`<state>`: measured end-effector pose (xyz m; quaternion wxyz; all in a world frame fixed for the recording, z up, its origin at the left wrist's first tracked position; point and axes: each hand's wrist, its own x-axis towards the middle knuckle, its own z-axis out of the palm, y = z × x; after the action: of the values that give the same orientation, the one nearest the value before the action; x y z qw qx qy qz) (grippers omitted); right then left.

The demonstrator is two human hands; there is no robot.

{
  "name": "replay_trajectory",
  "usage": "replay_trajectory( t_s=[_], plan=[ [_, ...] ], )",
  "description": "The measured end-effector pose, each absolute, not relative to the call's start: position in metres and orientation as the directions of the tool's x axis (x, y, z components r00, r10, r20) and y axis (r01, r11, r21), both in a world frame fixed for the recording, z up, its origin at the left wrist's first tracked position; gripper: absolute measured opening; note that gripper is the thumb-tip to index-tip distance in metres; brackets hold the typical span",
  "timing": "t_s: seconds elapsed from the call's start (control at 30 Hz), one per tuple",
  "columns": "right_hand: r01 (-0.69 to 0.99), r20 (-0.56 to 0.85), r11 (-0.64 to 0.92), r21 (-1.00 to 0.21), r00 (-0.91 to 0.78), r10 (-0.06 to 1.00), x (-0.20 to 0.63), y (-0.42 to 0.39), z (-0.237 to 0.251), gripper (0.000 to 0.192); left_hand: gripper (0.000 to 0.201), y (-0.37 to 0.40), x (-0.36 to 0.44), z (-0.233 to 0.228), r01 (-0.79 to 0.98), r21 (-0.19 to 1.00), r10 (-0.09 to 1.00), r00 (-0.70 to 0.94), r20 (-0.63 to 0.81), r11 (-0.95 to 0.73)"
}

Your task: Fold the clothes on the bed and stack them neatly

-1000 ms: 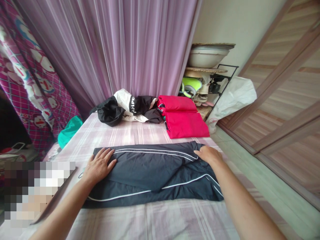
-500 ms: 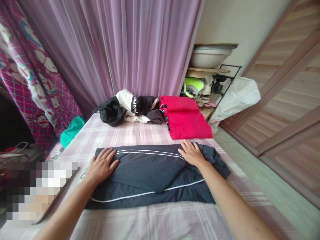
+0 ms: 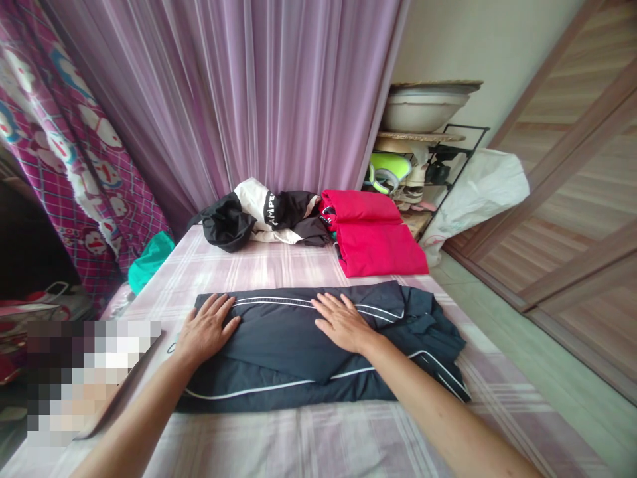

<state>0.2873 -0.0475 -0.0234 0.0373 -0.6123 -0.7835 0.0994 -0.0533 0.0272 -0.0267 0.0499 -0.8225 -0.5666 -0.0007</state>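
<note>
Both hands lie flat, fingers spread, on dark jacket [image 3: 318,345]: left hand [image 3: 205,327] unmoved at its end; right hand [image 3: 342,322] has slid inward, smoothing the fold.

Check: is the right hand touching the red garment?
No, the right hand lies flat on the dark navy garment, well short of the folded red garment farther back on the bed.

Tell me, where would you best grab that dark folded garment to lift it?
Probably at its two short ends, from left and right: the dark garment lies as a long flat band across the bed. The left hand already rests at one end; the right hand presses mid-band.
</note>
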Motion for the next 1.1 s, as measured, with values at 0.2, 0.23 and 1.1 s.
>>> replay_trajectory(
  t_s=[0.2,0.23,1.1],
  plan=[
    [0.967,-0.075,-0.257,0.005,0.256,0.964,0.368,-0.064,-0.044,0.058,0.056,0.04,-0.066,-0.042,0.929,0.014,0.925,0.365,0.105,-0.369],
    [0.957,-0.059,-0.289,0.025,0.29,0.955,0.379,-0.066,-0.046,0.058,0.055,0.044,-0.07,-0.045,0.931,0.041,0.927,0.357,0.114,-0.363],
    [0.938,0.126,-0.292,0.184,0.272,0.954,0.407,-0.027,-0.011,0.023,0.053,0.089,-0.1,0.012,0.963,-0.123,0.958,0.216,-0.187,-0.241]
  ],
)
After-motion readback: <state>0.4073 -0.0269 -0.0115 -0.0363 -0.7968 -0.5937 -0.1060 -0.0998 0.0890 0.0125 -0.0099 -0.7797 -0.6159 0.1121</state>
